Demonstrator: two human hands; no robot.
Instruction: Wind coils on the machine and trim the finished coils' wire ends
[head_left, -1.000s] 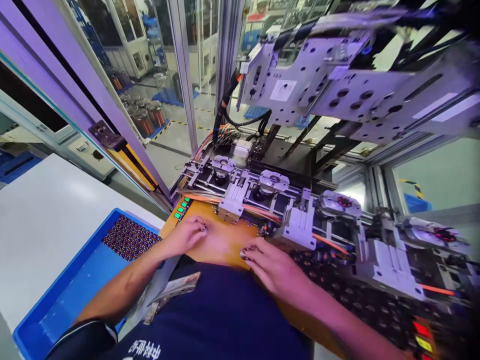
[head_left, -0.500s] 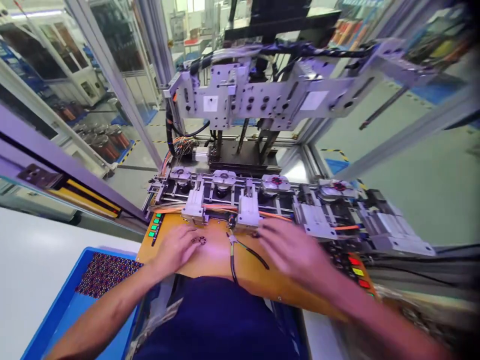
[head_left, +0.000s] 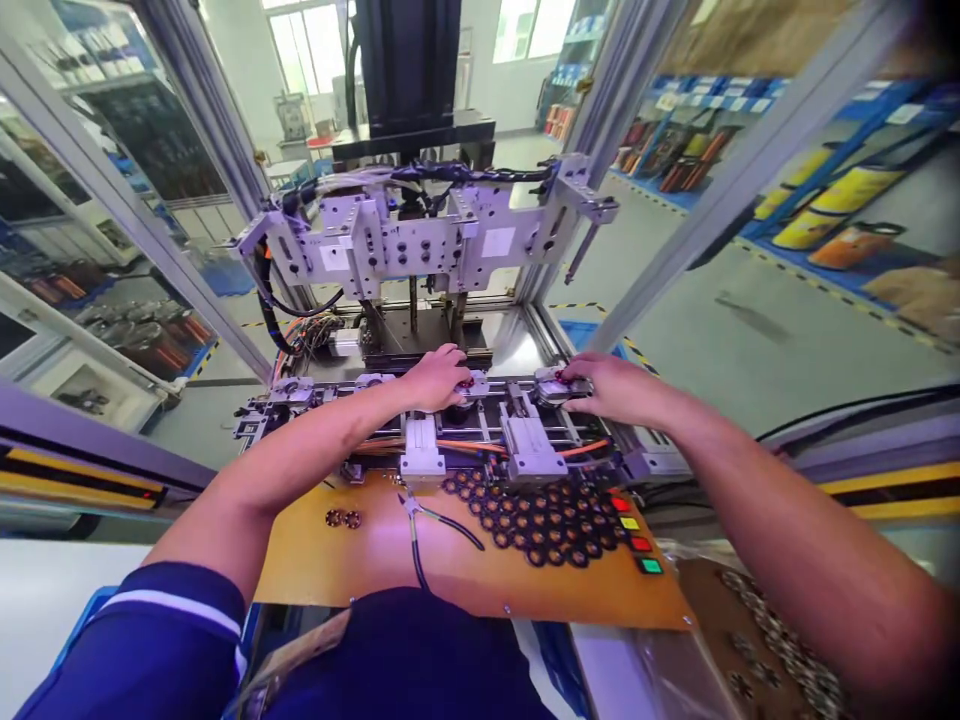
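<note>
My left hand (head_left: 439,378) reaches over the row of machine fixtures, its fingers curled down at a small dark red ring-shaped stator core (head_left: 466,382) seated on a metal fixture (head_left: 475,390). Its fingertips are partly hidden. Further right, my right hand (head_left: 616,388) has thumb and fingers closing around another fixture (head_left: 551,388), with the forefinger at a dark red stator core (head_left: 559,376) on top. Two loose ring cores (head_left: 343,518) lie side by side on the orange-yellow work plate (head_left: 300,560). Pliers (head_left: 414,520) rest with spread handles near its middle.
Many black rings (head_left: 544,520) cover the plate's right part, beside coloured buttons (head_left: 636,543). A machine head (head_left: 405,245) hangs above and behind the fixtures. Metal frame posts (head_left: 667,210) flank the station. A box of metal pieces (head_left: 780,640) sits at lower right.
Both hands have moved forward from the work plate to the fixtures. The camera view has swung to the right, bringing the black rings into sight.
</note>
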